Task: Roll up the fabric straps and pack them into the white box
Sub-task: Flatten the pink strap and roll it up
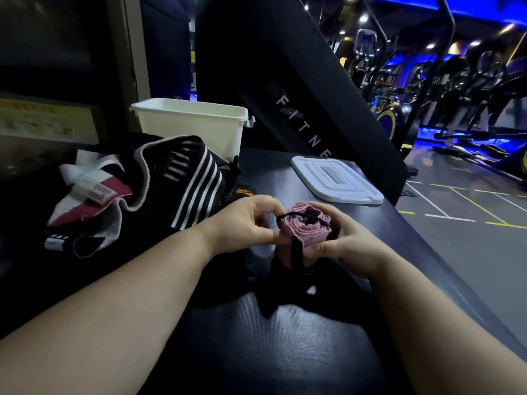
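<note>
A pink fabric strap (305, 228) is wound into a tight roll, its spiral end facing me, held just above the dark padded bench. My right hand (339, 238) grips the roll from the right side. My left hand (246, 220) pinches a thin black cord that crosses the top of the roll. A black tail of the strap hangs down below the roll. The white box (189, 125) stands open at the back of the bench, well beyond both hands. A heap of black-and-white striped and maroon straps (148, 189) lies to the left.
The box's white lid (336, 181) lies flat on the bench (285, 337) at the right, near its edge. A slanted black machine frame rises behind the box. The gym floor with painted lines drops away to the right.
</note>
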Tool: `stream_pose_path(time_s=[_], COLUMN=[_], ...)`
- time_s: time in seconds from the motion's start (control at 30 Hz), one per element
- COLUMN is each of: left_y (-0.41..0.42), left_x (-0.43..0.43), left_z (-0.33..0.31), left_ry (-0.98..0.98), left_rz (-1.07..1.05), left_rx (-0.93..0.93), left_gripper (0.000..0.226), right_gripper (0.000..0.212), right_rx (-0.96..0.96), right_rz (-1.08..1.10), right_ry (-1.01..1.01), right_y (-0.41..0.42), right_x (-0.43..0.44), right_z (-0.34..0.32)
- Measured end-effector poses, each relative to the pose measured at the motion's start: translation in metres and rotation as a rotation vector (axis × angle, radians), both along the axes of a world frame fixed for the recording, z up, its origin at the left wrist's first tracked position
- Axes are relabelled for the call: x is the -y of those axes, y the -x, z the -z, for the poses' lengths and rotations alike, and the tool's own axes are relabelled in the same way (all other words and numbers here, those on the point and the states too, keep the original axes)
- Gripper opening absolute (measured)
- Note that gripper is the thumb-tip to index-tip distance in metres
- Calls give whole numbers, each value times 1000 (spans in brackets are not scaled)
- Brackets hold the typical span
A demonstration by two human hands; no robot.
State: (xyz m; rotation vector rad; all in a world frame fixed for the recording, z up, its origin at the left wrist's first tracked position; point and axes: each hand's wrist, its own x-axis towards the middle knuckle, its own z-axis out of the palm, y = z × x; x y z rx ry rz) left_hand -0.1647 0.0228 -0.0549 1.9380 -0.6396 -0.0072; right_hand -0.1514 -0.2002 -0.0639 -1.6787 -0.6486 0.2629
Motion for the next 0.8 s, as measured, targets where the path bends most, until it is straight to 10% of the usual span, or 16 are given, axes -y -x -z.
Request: stream_pose_path(time_s=[0.43,0.8], left_y=[-3,1], left_x=[0,7], left_z=[9,11], left_ry=[287,238], left_rz=[41,-178], left_rx=[-230,-56], left_gripper=[38,22], right_gripper=[62,55], right_rx=[-12,63], right_rz=[125,171], right_ry=[-69,51], right_y=[-3,-3], right_x=[-4,-9], right_z=[7,4])
